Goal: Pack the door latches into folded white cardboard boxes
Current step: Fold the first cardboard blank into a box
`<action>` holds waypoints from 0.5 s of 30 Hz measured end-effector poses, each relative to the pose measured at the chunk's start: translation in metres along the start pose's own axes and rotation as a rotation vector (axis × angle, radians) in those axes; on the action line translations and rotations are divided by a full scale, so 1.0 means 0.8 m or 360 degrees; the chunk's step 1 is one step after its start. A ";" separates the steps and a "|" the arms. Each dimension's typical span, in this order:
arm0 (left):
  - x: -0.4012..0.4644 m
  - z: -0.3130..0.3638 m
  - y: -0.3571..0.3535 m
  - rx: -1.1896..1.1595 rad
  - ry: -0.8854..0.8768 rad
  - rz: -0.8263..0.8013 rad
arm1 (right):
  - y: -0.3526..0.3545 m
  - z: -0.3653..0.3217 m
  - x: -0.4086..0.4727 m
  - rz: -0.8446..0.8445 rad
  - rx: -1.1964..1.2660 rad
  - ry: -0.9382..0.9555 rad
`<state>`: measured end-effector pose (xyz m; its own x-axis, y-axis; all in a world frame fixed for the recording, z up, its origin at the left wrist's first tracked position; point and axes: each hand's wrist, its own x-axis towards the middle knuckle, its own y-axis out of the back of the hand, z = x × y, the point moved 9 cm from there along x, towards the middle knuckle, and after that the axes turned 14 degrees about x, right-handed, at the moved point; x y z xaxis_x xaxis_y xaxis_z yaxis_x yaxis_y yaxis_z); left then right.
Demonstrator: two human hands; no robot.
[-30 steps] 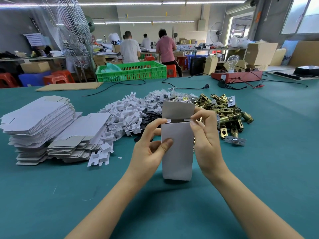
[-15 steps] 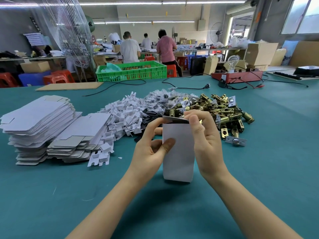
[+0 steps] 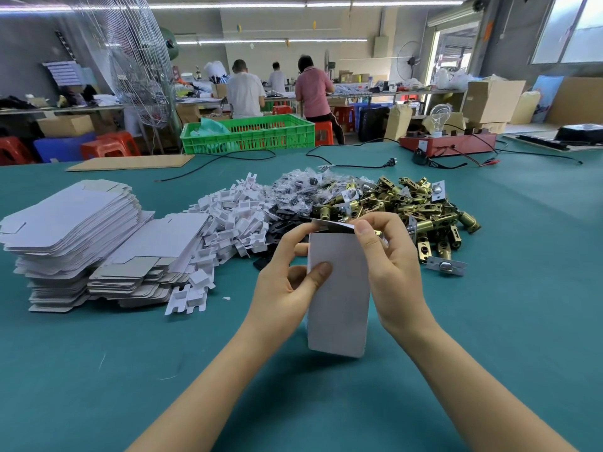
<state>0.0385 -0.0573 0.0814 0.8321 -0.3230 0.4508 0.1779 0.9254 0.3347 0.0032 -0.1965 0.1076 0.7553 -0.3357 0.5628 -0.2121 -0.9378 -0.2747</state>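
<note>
A folded white cardboard box [image 3: 339, 298] stands upright on the teal table in front of me. My left hand [image 3: 288, 282] grips its left side, thumb on the front face. My right hand [image 3: 388, 262] holds its right side, and the forefinger presses the top flap [image 3: 332, 226] down. Behind the box lies a heap of brass door latches [image 3: 408, 207]. One latch with a silver faceplate [image 3: 445, 265] lies apart, just right of my right hand. What is inside the box is hidden.
Stacks of flat white box blanks [image 3: 75, 230] sit at the left. A pile of white cardboard inserts [image 3: 235, 216] and small bagged parts [image 3: 303, 187] lie in the middle. A green crate [image 3: 248, 133], cables and a red device [image 3: 447, 143] stand at the far edge. People work beyond.
The box's top flap, upright a second ago, has been folded down over the opening by my right hand. The box has sunk slightly toward the table.
</note>
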 end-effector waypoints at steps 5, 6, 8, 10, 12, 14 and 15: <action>-0.002 0.003 -0.003 0.0029 -0.0008 -0.0023 | 0.004 0.011 -0.001 0.0046 0.0021 -0.0067; -0.002 0.005 -0.004 0.0032 -0.0018 -0.0036 | 0.005 0.010 0.000 0.0056 0.0020 -0.0052; -0.001 0.007 -0.005 0.0047 -0.0038 -0.0053 | 0.006 0.006 0.002 0.0054 0.0021 -0.0012; -0.001 0.007 -0.005 0.0060 -0.0059 -0.0064 | 0.006 0.004 0.003 0.0045 0.0036 0.0001; -0.001 0.009 -0.005 0.0056 -0.0075 -0.0073 | 0.008 0.004 0.003 0.0061 0.0075 -0.0016; -0.001 0.010 -0.005 0.0053 -0.0080 -0.0081 | 0.009 0.005 0.004 0.0082 0.0120 -0.0039; -0.001 0.011 -0.006 0.0040 -0.0079 -0.0091 | 0.008 0.004 0.004 0.0084 0.0129 -0.0037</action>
<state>0.0326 -0.0629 0.0865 0.7937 -0.3853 0.4707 0.2106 0.9000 0.3817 0.0064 -0.2036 0.1054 0.7588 -0.3812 0.5281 -0.2016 -0.9085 -0.3660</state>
